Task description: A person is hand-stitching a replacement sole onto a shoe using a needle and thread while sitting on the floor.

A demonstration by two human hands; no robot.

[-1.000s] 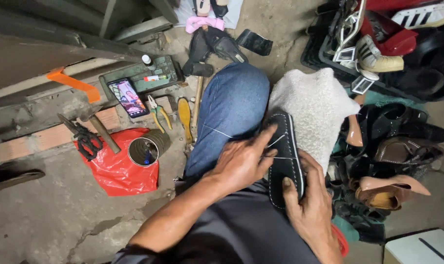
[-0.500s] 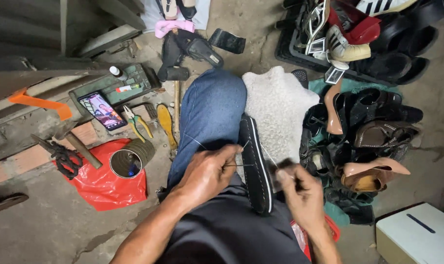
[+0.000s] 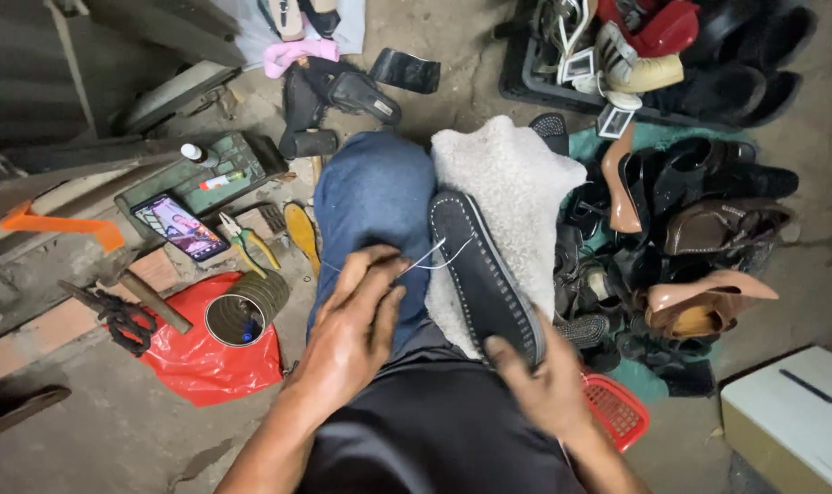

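the right hand (image 3: 549,389) is blurred and covers the heel end of the black sole (image 3: 485,274); the white box (image 3: 796,416) is cut by the edge.

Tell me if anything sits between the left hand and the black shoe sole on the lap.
Nothing solid does. The left hand rests on the blue-jeaned knee beside the black stitched shoe sole; only thin white thread spans the gap. The right hand already grips the sole's near end.
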